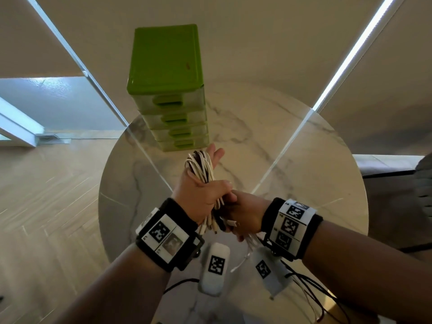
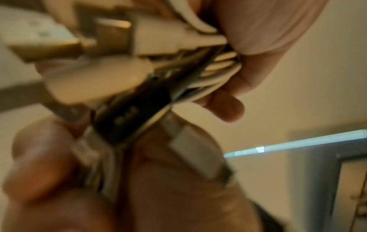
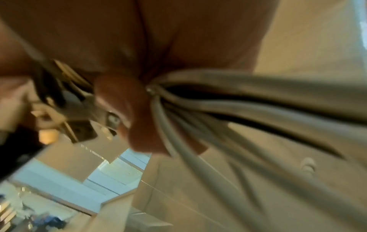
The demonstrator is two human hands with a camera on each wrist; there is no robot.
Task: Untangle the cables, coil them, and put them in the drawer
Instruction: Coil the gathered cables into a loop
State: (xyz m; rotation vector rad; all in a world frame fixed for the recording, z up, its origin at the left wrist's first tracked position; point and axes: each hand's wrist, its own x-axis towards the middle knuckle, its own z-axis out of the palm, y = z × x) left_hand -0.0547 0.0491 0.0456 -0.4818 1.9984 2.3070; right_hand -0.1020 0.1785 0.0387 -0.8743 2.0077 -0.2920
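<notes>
A bundle of white cables (image 1: 201, 169) with a dark one among them is looped round my left hand (image 1: 208, 185) above the round marble table (image 1: 292, 160). The left thumb clamps the loops against the palm. My right hand (image 1: 245, 211) sits just below and right of it and grips the loose cable ends, where a white plug (image 1: 231, 222) sticks out. The left wrist view shows blurred cables (image 2: 218, 70) and a black connector (image 2: 135, 113) between both hands. White cables (image 3: 238, 102) fan out from my right palm. The green drawer unit (image 1: 167, 90) stands behind, all its drawers shut.
Two white tagged packs (image 1: 215, 267) (image 1: 266, 272) with thin black wires hang below my wrists, over the table's near edge. Wooden floor lies to the left. A dark seat (image 1: 397, 183) stands at the right. Bare marble lies right of the drawer unit.
</notes>
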